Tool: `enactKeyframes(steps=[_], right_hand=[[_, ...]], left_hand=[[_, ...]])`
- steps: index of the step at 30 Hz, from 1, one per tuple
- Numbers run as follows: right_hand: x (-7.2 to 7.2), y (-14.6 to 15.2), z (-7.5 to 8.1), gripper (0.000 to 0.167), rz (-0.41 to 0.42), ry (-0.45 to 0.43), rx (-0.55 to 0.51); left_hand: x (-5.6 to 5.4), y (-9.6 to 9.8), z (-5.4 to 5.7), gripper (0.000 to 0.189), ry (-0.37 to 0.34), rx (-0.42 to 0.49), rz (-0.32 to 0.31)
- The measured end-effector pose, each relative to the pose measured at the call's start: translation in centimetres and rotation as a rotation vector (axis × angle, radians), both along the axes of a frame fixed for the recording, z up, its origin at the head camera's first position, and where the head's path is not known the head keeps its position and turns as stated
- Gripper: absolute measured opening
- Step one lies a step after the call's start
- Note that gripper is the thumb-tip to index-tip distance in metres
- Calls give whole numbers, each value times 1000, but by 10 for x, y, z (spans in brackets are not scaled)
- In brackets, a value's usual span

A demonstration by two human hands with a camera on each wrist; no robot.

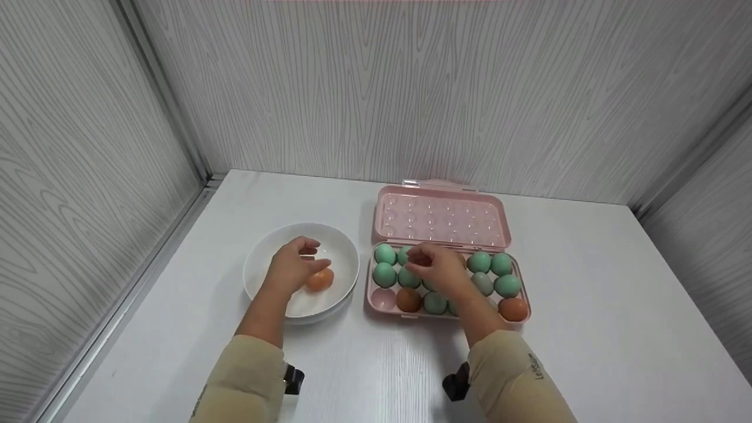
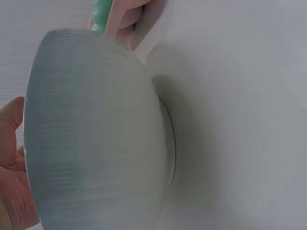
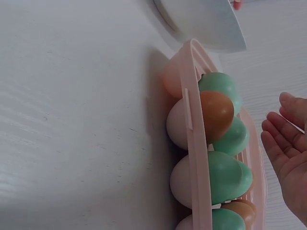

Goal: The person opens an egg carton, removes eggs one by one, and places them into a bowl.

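My left hand (image 1: 291, 268) hovers over a white bowl (image 1: 346, 252), thumb and fingers apart with nothing between them. An orange-brown egg (image 1: 319, 280) lies in the bowl, just below the thumb in the head view. The bowl's side hides part of this hand in the left wrist view. Over the pink egg box (image 1: 383, 301) is my right hand (image 1: 442, 269), holding nothing; its fingers (image 3: 283, 136) show loosely extended in the right wrist view. Green and brown eggs, such as a brown egg (image 3: 217, 115), fill most cups. The front-left cup is bare.
Behind the eggs lies the box's open pink lid (image 1: 443, 220), flat on the white table (image 1: 587, 305). Wood-grain panels (image 1: 411, 88) enclose the table at the back and both sides. The bowl stands just left of the egg box.
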State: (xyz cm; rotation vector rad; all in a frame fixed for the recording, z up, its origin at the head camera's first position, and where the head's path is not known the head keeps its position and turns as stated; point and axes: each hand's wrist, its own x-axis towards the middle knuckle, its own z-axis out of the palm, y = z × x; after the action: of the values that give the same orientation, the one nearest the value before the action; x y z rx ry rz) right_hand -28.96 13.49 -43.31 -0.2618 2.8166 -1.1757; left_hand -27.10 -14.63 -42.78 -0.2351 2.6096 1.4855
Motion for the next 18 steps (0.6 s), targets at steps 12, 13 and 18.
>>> enactKeyframes(steps=[12,13,18], right_hand=[[-4,-17,-15,29,55,58,-57],[-4,-19,-16,29,51,54,-47],[-7,-27,-20,32,47,30,13]], left_hand=[[10,18,12,44,86,294,32],[11,20,11,43,93,311,32],[13,24,10,40,124,345,24]])
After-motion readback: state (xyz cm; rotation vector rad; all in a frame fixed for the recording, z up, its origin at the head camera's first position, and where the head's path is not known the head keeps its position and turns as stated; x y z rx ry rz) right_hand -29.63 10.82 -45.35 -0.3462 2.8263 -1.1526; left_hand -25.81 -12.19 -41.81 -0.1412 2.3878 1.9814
